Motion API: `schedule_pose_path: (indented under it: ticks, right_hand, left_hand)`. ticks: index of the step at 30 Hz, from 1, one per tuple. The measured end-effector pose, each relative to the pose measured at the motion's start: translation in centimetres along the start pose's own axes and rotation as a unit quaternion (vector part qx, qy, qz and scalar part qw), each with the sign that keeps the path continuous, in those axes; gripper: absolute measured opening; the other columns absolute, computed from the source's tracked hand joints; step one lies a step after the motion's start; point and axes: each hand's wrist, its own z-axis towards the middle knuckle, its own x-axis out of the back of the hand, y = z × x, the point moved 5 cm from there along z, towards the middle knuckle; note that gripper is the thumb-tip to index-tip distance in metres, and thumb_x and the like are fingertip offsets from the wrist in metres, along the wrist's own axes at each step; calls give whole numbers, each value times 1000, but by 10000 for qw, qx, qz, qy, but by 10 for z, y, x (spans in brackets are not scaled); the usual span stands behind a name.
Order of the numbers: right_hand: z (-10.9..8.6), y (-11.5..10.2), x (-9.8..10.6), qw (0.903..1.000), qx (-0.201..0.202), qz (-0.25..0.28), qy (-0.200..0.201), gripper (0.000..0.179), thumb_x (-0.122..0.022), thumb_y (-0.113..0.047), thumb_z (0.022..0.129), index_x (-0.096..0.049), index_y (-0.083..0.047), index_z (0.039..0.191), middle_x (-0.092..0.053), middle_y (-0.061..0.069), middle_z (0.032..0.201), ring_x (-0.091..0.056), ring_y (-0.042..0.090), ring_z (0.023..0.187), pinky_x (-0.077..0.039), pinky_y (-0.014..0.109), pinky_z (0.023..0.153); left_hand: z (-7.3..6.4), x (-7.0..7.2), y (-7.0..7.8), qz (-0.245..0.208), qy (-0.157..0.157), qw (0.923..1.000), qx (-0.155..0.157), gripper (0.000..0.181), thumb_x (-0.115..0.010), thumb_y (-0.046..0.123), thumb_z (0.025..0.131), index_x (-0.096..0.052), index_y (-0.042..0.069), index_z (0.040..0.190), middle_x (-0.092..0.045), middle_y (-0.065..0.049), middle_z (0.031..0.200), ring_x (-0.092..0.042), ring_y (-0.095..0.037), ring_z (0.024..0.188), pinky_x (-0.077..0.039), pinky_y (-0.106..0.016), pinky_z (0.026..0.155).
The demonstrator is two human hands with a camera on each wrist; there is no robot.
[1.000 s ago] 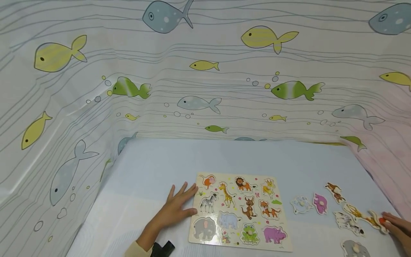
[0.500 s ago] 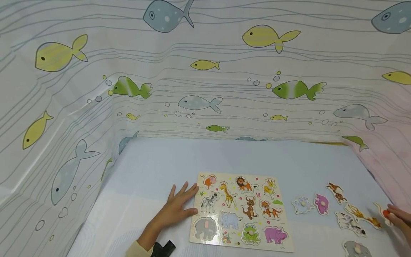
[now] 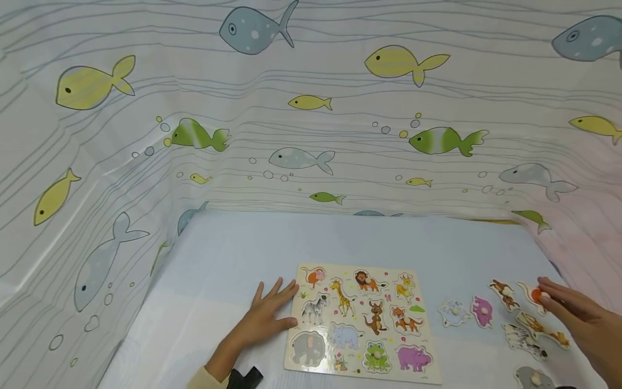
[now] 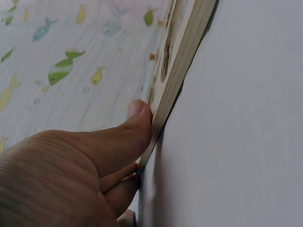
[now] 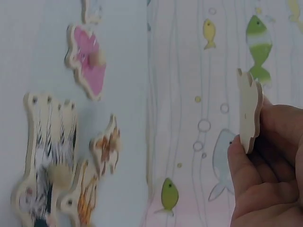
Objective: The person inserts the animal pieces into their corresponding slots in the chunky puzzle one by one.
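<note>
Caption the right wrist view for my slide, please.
A right hand grips a wooden puzzle piece, while a zebra piece and a purple piece lie nearby.

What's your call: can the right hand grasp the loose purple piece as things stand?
Probably not: the right hand is occupied, pinching the orange piece, though nothing lies over the loose purple piece.

Possibly a home play corner: fish-print sheeting point(image 3: 359, 124), tabletop point(image 3: 233, 259), animal puzzle point(image 3: 360, 320).

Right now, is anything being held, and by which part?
The right hand pinches the orange piece by its body, not its tail; the exact contact is hidden. The left hand touches the board's left edge.
</note>
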Motion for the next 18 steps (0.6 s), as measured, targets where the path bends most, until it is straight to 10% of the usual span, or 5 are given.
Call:
schedule_pose_path:
  ticks: [12,18]
  right_hand:
    - [26,-61,-83,9964,284,-488,-631,28,-70,-9,93,-71,-2,120,-65,-22,130,-56,-20,113,-50,2,80]
    - [34,-77,-130,9943,481,143,-945,27,-71,-6,91,-72,-4,118,-69,-4,130,-59,-13,116,-55,9,82]
  left_hand:
    - [-1,-2,0,-49,66,10000,-34,77,-73,41,86,-45,9,150,-39,-7,159,-21,-40,153,12,-65,120]
    - [-1,-2,-2,-47,-25,10000,55,79,-73,43,86,-43,10,151,-37,-4,160,-20,-37,154,14,-63,121]
